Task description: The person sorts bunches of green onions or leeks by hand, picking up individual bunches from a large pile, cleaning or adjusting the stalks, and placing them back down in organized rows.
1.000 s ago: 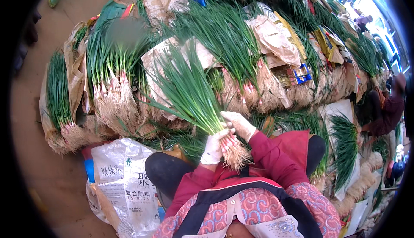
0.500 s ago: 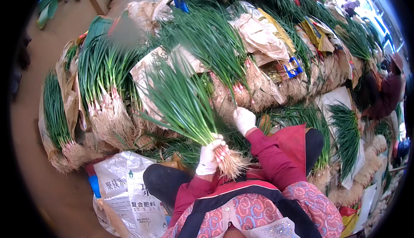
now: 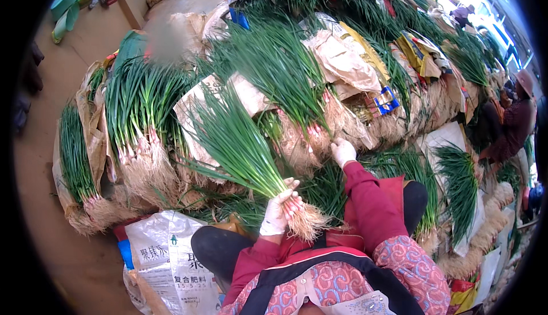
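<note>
My white-gloved left hand (image 3: pixel 276 211) is closed around a bunch of spring onions (image 3: pixel 248 155), just above the roots. Their green leaves fan toward the far left, and the pale, stringy roots hang out on the near right side of the fist. My right hand (image 3: pixel 343 152), also gloved, reaches forward to the root end of a heap of spring onions (image 3: pixel 279 69). Its fingers look loosely stretched beside the roots, with nothing visible in them. Loose green leaves (image 3: pixel 322 192) lie beneath and between my hands.
More spring onions (image 3: pixel 142 98) are stacked in a row at the left, with brown sacks (image 3: pixel 342 55) among them. A white printed sack (image 3: pixel 171 252) lies by my left knee. Further bunches (image 3: pixel 459 186) are at the right, near another person (image 3: pixel 511 115).
My right hand has moved right and slightly forward, toward the heap's roots. My left hand keeps its hold on the bunch, nearly in place.
</note>
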The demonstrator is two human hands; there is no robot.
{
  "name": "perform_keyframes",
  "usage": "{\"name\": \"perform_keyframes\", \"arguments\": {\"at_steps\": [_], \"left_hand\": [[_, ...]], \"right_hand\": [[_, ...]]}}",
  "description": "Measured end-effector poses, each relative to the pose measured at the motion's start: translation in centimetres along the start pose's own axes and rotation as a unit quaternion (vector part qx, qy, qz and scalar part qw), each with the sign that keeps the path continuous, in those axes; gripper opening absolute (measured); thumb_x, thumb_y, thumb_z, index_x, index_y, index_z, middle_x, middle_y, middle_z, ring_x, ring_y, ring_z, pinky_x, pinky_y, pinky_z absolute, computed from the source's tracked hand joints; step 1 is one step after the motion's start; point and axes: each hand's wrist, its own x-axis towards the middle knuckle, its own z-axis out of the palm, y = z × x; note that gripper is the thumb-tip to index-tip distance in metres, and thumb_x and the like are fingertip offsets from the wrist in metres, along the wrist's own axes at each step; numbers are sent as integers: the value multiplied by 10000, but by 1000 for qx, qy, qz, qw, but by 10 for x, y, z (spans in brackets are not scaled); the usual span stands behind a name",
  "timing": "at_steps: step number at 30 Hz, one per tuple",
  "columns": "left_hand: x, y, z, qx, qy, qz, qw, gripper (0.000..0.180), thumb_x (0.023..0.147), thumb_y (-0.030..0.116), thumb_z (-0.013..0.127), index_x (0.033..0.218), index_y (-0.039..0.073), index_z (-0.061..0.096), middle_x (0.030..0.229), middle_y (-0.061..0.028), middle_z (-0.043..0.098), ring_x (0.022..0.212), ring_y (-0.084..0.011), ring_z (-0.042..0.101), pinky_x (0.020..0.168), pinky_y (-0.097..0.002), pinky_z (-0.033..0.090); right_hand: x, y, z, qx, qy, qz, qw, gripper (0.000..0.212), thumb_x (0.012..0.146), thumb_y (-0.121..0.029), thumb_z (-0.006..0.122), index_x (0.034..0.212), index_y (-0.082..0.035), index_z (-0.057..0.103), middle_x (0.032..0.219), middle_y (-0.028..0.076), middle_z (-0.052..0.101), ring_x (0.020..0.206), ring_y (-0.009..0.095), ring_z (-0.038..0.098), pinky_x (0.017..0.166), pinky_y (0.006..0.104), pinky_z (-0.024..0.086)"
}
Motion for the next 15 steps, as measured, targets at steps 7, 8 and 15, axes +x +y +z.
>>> {"name": "perform_keyframes", "arguments": {"at_steps": [7,8,15], "left_hand": [[-3,-5,7,31,30,59,997,268,802,56,590,1062,59,526,1237,-119,513,991,-249,585,771,-405,544],[-4,-3,15,47,21,51,997,264,800,59,590,1056,56,525,1237,-123,509,1035,-255,564,794,-404,536],[-7,-5,13,20,35,50,998,184,808,37,570,987,46,531,1063,-112,579,974,-257,593,792,-412,531]], "right_hand": [[-104,-84,-79,52,37,-167,984,214,837,-326,571,919,-131,600,709,98,639,625,286,629,584,384,500],[-122,-88,-77,53,3,-194,980,204,836,-324,576,913,-136,599,701,91,636,623,273,632,572,374,500],[-111,-87,-24,333,-170,-66,925,461,902,-436,437,824,-31,642,754,111,657,712,251,635,648,343,477]]}}
